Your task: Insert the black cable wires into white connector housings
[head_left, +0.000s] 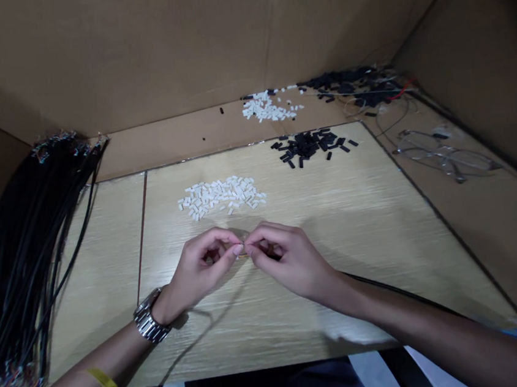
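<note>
My left hand and my right hand meet fingertip to fingertip over the middle of a pale wooden board. Both are closed in a pinch around something small that I cannot make out at the point where they touch. A thin black cable runs from under my right hand toward the right. A pile of small white pieces lies just beyond the hands. My left wrist bears a metal watch.
A pile of small black pieces lies at the board's far right. Further back are more white pieces and black pieces with wires. A thick bundle of black cables hangs left. Eyeglasses lie right. Cardboard walls enclose everything.
</note>
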Available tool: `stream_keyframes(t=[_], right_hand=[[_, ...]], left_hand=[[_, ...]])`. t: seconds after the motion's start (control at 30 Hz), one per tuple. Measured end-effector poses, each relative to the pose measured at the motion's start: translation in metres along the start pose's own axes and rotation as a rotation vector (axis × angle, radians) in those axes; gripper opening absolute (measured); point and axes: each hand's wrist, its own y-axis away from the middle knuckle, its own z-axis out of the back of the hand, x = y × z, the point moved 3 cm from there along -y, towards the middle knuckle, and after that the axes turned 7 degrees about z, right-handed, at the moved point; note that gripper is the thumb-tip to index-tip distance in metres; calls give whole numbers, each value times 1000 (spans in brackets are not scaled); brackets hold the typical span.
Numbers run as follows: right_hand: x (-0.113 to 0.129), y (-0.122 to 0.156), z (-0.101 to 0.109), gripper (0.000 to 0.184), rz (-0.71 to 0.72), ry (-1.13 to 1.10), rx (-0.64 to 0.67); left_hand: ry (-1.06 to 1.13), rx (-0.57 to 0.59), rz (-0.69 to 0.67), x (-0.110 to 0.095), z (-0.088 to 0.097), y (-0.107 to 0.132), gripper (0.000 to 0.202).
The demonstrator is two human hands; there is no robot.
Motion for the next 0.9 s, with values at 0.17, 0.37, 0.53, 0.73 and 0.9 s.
stream_keyframes(t=[0.17,0.37,0.53,0.73,0.9], right_hand=[[2,-1,0,13,8,21,-17],[5,-2,2,12,7,34,-50],[4,-2,1,12,2,36,-50],[1,-1,1,11,5,31,-46],[0,-2,1,11,-4,27,-62]], left_hand=[[19,21,20,1,0,-1,8],[-6,24,7,0,1,0,8],[52,-33,17,1,1,0,10],[101,19,21,5,0,2,7],[26,24,1,4,0,2,4]])
